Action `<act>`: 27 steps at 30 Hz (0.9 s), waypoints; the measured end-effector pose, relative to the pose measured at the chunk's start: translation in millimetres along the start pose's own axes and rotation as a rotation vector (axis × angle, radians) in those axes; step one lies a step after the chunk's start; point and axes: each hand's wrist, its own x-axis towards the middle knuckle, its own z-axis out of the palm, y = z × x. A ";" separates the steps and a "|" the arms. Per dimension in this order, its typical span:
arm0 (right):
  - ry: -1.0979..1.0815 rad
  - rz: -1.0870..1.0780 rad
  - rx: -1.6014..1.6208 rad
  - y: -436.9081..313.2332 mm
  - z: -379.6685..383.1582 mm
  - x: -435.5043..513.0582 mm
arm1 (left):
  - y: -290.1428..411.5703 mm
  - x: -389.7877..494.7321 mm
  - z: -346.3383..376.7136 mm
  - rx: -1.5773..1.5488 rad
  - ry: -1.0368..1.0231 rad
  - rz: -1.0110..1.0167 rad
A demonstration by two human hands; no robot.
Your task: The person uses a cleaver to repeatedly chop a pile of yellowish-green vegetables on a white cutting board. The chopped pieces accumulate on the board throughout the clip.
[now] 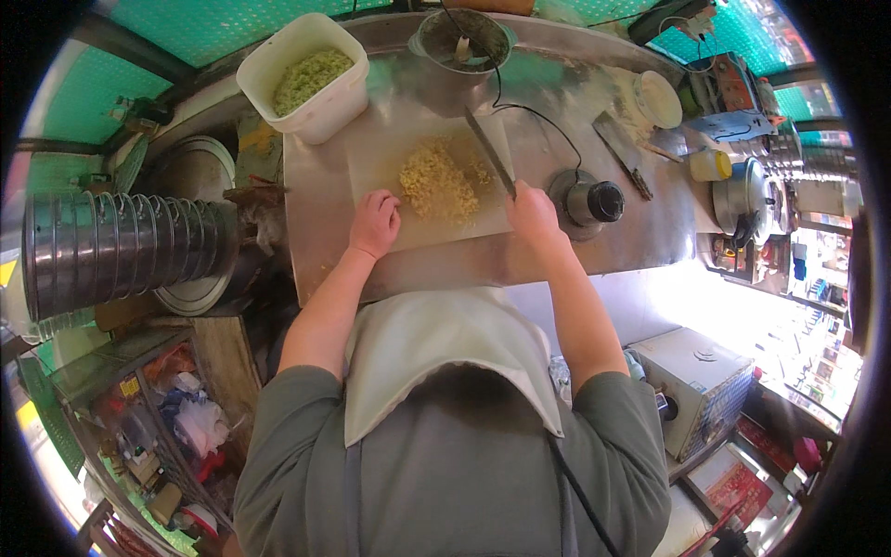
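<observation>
A pile of chopped yellowish food [438, 182] lies on a pale cutting board [379, 233], with a few bits scattered to its right. My right hand [534, 209] grips the handle of a knife [490, 150] at the board's right edge; the blade points away from me, right of the pile. My left hand [376, 221] rests at the left side of the board with its fingers curled, close to the pile's lower left. Whether anything is inside those fingers cannot be told.
Beyond the board stand a white tub [334, 104] of shredded green food and a metal pot [480, 76]. To the right are a black-topped appliance motor unit [585, 202] with a cord, a cleaver [619, 150] and a white bowl [658, 99]. Stacked metal steamers [132, 244] stand left.
</observation>
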 end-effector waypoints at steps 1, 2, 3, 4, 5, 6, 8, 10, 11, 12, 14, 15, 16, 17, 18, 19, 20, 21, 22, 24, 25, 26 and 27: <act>-0.023 0.011 -0.013 -0.3 5.9 2.6 | 0.4 0.3 0.1 -0.006 0.011 0.012; -0.045 0.032 -0.031 -1.5 11.7 4.2 | 0.7 0.8 0.1 0.004 0.008 0.005; -0.047 -0.004 -0.018 -3.8 17.8 0.7 | 1.2 0.7 0.1 0.005 0.006 0.005; -0.050 -0.027 -0.009 -7.2 23.8 -5.3 | 1.4 0.6 0.0 0.002 0.005 0.003; -0.065 -0.044 -0.006 -9.8 27.0 -10.4 | 1.7 0.6 0.0 0.010 0.008 0.008; -0.072 -0.053 -0.008 -11.9 28.2 -14.5 | 1.7 0.3 0.1 0.013 0.013 0.010; -0.116 -0.063 -0.012 -14.7 24.8 -20.0 | 1.4 -0.2 0.3 0.022 0.018 0.013; -0.040 -0.088 0.021 -13.3 13.0 -18.1 | 0.4 -0.7 1.0 0.030 0.024 0.024; 0.001 -0.095 0.037 -11.5 5.2 -15.9 | -0.5 -0.8 1.5 0.035 0.021 0.033; -0.007 -0.122 0.079 -9.9 -2.8 -14.2 | -1.7 -1.0 1.9 0.037 0.022 0.049; -0.005 -0.154 0.164 -6.9 -18.0 -12.7 | -4.2 -2.3 1.6 0.012 0.024 0.043; -0.016 -0.171 0.202 -6.6 -24.2 -14.6 | -5.7 -2.7 0.9 -0.016 0.027 0.022; -0.051 -0.191 0.186 -7.3 -28.4 -16.8 | -7.0 -3.9 -0.7 -0.045 0.029 -0.001; -0.066 -0.238 0.182 -7.6 -32.2 -20.0 | -8.3 -5.3 -3.1 -0.111 0.058 -0.078; -0.075 -0.292 0.180 -9.3 -34.0 -23.3 | -9.3 -6.4 -6.4 -0.177 0.088 -0.155; -0.127 -0.306 0.168 -11.6 -34.3 -27.2 | -9.6 -7.5 -10.6 -0.242 0.118 -0.235; -0.175 -0.326 0.160 -14.6 -33.3 -31.2 | -10.9 -7.5 -17.1 -0.226 0.152 -0.255; -0.215 -0.344 0.147 -17.6 -31.6 -34.7 | -12.3 -6.7 -25.2 -0.210 0.187 -0.275; -0.274 -0.354 0.136 -21.5 -28.6 -37.6 | -12.9 -4.0 -33.1 -0.196 0.222 -0.292; -0.385 -0.366 0.102 -30.4 -20.2 -42.0 | -9.4 1.4 -49.3 -0.200 0.234 -0.269; -0.417 -0.372 0.083 -33.7 -16.7 -42.5 | -5.6 4.4 -56.8 -0.204 0.239 -0.256; -0.461 -0.375 0.060 -36.5 -13.8 -42.1 | -0.3 7.1 -63.6 -0.258 0.177 -0.244; -0.484 -0.388 0.044 -38.2 -12.0 -40.8 | 5.7 9.2 -69.6 -0.313 0.114 -0.231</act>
